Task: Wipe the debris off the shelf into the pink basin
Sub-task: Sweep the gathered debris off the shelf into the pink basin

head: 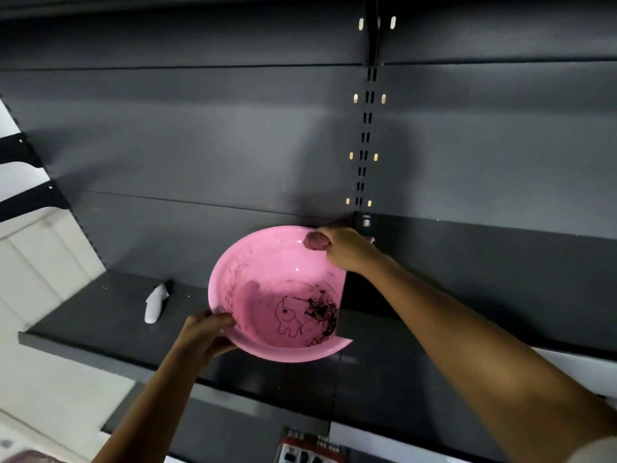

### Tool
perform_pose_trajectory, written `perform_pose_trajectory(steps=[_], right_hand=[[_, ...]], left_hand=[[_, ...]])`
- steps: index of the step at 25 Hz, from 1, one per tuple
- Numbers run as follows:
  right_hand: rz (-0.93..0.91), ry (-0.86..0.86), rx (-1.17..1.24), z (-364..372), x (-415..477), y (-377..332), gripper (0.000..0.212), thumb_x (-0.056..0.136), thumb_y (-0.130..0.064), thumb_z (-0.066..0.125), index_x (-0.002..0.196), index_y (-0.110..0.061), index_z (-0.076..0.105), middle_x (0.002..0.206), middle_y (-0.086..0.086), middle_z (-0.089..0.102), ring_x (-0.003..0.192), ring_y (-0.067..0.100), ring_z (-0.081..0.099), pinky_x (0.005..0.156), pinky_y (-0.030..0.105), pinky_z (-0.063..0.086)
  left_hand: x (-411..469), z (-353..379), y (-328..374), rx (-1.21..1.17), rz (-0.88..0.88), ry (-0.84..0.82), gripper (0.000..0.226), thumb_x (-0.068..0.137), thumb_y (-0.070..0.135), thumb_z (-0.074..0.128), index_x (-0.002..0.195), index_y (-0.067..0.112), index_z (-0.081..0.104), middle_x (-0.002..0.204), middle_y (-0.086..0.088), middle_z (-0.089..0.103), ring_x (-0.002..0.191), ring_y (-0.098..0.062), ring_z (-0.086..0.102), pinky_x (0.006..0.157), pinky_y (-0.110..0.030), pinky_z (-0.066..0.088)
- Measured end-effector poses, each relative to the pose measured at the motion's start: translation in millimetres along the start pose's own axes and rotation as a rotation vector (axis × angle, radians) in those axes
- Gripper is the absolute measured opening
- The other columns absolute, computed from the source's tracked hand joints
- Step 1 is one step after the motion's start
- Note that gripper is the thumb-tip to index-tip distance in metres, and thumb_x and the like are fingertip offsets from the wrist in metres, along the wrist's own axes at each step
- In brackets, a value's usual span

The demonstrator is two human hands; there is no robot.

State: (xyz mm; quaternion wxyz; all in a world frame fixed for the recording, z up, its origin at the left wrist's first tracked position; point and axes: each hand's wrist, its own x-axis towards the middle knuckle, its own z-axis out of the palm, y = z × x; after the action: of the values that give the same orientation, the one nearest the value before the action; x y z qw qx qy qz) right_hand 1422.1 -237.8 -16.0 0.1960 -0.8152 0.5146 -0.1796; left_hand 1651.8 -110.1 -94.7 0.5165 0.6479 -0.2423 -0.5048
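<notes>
I hold a pink basin (267, 262) tilted toward me over the dark shelf (110, 325). An elephant drawing and dark debris (322, 312) lie in its bottom right. My left hand (203, 332) grips its near left rim. My right hand (340, 247) grips its far right rim, thumb inside the basin. The basin's right edge is cut off by the neighbouring dark shelf (467, 295).
A white spray bottle (156, 302) lies on the shelf left of the basin. The dark back panel carries a slotted upright (365, 135). Black shelf brackets (30, 198) stick out at the far left. A lower shelf (233, 426) sits beneath.
</notes>
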Motion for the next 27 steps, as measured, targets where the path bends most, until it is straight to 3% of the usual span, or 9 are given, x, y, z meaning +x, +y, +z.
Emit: perform_pose_trajectory(steps=[4,7,8,9,11,13,19,23,27], right_hand=[[-0.024,0.104,0.094,-14,-17,-7,0.048,0.082,0.004,0.044,0.126,-0.012,0.052,0.128,0.017,0.057,0.110,0.034,0.059,0.094,0.036,0.048],[0.059,0.218,0.257,-42,-36,8,0.051,0.081,0.008,0.040,0.125,-0.014,0.053,0.118,0.011,0.059,0.092,0.037,0.068,0.075,0.046,0.060],[0.120,0.251,0.252,-54,-44,21,0.052,0.080,0.008,0.039,0.125,-0.014,0.052,0.115,0.008,0.058,0.090,0.037,0.068,0.072,0.047,0.060],[0.173,0.259,0.139,-66,-52,35,0.051,0.081,0.007,0.040,0.126,-0.014,0.051,0.117,0.007,0.057,0.096,0.039,0.066,0.079,0.047,0.058],[0.310,0.123,-0.279,-80,-78,60,0.046,0.086,-0.005,0.046,0.132,-0.010,0.044,0.129,0.017,0.050,0.114,0.039,0.053,0.098,0.045,0.047],[0.406,-0.031,-0.490,-71,-108,68,0.049,0.089,-0.014,0.047,0.135,-0.006,0.032,0.135,0.018,0.037,0.119,0.040,0.039,0.100,0.053,0.040],[0.147,-0.163,-0.246,-23,-107,5,0.048,0.086,-0.006,0.042,0.130,-0.017,0.031,0.149,-0.001,0.014,0.136,0.030,0.017,0.106,0.061,0.029],[-0.015,-0.239,-0.085,16,-59,-47,0.047,0.082,0.006,0.041,0.127,-0.008,0.044,0.141,0.011,0.035,0.129,0.031,0.036,0.106,0.050,0.036],[-0.013,-0.016,0.247,16,-32,-70,0.041,0.084,0.002,0.046,0.121,-0.011,0.055,0.122,0.013,0.061,0.107,0.026,0.057,0.082,0.026,0.043]], left_hand=[[3,0,-3,-0.005,0.005,0.005,0.021,0.081,-0.010,0.050,0.101,-0.008,0.053,0.081,-0.019,0.060,0.070,-0.031,0.060,0.039,-0.028,0.053],[10,-2,-8,-0.003,-0.004,0.009,0.021,0.081,-0.009,0.051,0.101,-0.009,0.054,0.079,-0.019,0.060,0.070,-0.030,0.059,0.038,-0.026,0.052],[12,-1,-10,-0.001,-0.014,0.008,0.021,0.081,-0.009,0.051,0.101,-0.009,0.055,0.079,-0.018,0.060,0.070,-0.030,0.059,0.037,-0.026,0.051],[13,-1,-12,-0.001,-0.025,0.007,0.021,0.081,-0.009,0.051,0.101,-0.009,0.054,0.080,-0.018,0.060,0.070,-0.030,0.059,0.037,-0.025,0.051],[16,-1,-17,-0.019,-0.053,0.011,0.021,0.081,-0.009,0.051,0.102,-0.008,0.054,0.082,-0.018,0.059,0.070,-0.030,0.059,0.037,-0.026,0.052],[17,2,-22,-0.037,-0.067,-0.002,0.023,0.081,-0.009,0.051,0.103,-0.008,0.054,0.082,-0.017,0.059,0.069,-0.031,0.059,0.038,-0.027,0.052],[12,5,-25,-0.039,-0.036,-0.034,0.020,0.079,-0.008,0.056,0.099,-0.008,0.055,0.082,-0.020,0.064,0.070,-0.031,0.065,0.044,-0.029,0.055],[10,7,-25,-0.029,-0.022,-0.006,0.011,0.079,-0.009,0.054,0.087,-0.004,0.058,0.077,-0.018,0.064,0.065,-0.027,0.066,0.043,-0.029,0.054],[10,6,-35,-0.066,-0.064,0.001,0.011,0.079,-0.008,0.056,0.088,-0.003,0.059,0.078,-0.019,0.066,0.069,-0.030,0.066,0.045,-0.030,0.055]])
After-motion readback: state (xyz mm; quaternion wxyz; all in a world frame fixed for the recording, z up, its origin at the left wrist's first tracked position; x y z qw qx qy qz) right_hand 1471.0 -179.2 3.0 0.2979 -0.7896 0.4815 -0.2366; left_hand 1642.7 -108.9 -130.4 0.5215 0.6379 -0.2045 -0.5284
